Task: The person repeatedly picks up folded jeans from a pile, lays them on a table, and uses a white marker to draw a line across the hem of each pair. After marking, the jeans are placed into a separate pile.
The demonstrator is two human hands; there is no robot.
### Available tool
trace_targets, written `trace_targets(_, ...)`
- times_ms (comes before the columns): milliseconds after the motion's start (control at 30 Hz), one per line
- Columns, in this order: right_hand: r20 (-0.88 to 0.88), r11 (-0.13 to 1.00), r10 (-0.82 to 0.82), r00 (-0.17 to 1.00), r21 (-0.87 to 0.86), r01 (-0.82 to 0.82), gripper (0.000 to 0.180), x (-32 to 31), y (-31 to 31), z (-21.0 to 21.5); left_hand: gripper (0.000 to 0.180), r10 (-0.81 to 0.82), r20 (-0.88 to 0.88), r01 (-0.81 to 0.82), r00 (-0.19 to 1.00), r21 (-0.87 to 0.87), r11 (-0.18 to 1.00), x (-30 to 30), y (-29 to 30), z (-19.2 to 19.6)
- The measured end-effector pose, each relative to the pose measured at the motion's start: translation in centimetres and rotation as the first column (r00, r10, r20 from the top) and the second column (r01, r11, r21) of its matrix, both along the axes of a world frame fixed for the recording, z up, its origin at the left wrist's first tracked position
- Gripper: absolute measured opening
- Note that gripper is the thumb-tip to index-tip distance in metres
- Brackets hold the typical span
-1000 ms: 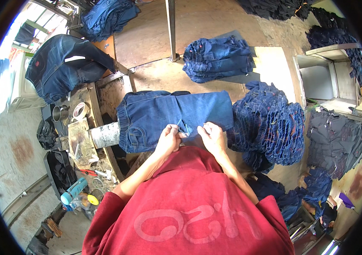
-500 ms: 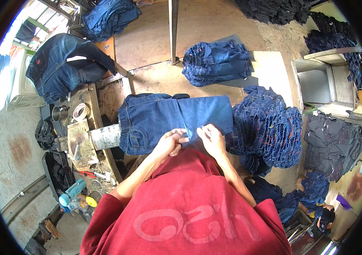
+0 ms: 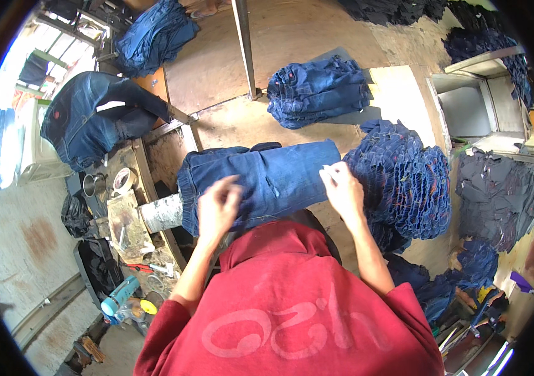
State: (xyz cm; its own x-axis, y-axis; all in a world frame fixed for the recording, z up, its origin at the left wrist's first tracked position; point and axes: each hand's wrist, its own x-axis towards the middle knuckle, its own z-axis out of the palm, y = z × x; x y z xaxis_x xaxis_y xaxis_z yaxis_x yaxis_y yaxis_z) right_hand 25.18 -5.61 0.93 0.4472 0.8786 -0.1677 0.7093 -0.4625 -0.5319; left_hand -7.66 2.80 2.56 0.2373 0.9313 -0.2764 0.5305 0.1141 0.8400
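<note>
A pair of blue denim trousers (image 3: 279,172) lies across a pale, mottled cylinder (image 3: 163,214), its elastic waistband at the left and its leg end at the right. On the leg is a small raised fold or mark (image 3: 272,184). My left hand (image 3: 218,210) is over the trousers near the waistband, its fingers smeared by motion. At the leg end is my right hand (image 3: 344,191), fingers drawn together at the fabric's edge. What they pinch, if anything, is too small to make out.
A tall stack of denim (image 3: 404,185) stands close to my right hand; another denim pile (image 3: 317,91) lies beyond. Left are a worn wooden bench (image 3: 130,229), a tape roll (image 3: 124,180), a metal cup (image 3: 94,184) and draped jeans (image 3: 94,116). A post (image 3: 245,47) rises ahead.
My hands have parted from the middle of the leg, the left going toward the waistband and the right toward the leg end. The trousers now sit slightly tilted in view.
</note>
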Motion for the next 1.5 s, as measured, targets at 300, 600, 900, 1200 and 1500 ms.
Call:
trace_targets(300, -0.741, 0.646, -0.671, 0.0, -0.585, 0.49, 0.039, 8.5, -4.3, -12.2, 0.076, 0.337, -0.63, -0.176, 0.699, 0.305, 0.936, -8.3, -3.4, -6.2)
trace_targets(600, -0.334, 0.662, -0.703, 0.628, 0.013, 0.749, 0.045, 17.9, 2.7, -19.3, 0.066, 0.34, -0.533, 0.013, 0.775, 0.551, 0.834, 1.6, -4.8, -7.1)
trace_targets(900, -0.28, 0.792, -0.483, 0.83, 0.264, 0.55, 0.056, 18.1, -3.2, -8.5, 0.055, 0.464, 0.49, 0.019, 0.738, -0.703, 0.711, 25.4, 2.3, -5.7)
trace_targets(1200, 0.218, 0.648, -0.742, 0.634, 0.478, 0.593, 0.037, 34.3, -16.5, 4.9, 0.034, 0.148, 0.71, 0.32, 0.689, -0.481, 0.816, 46.9, 15.0, -3.1)
trace_targets(1500, 0.022, 0.81, -0.538, 0.842, -0.264, 0.524, 0.092, 47.4, -24.1, -1.4, 0.042, 0.02, 0.865, 0.38, 0.501, -0.241, 0.893, 45.5, 27.7, -0.9)
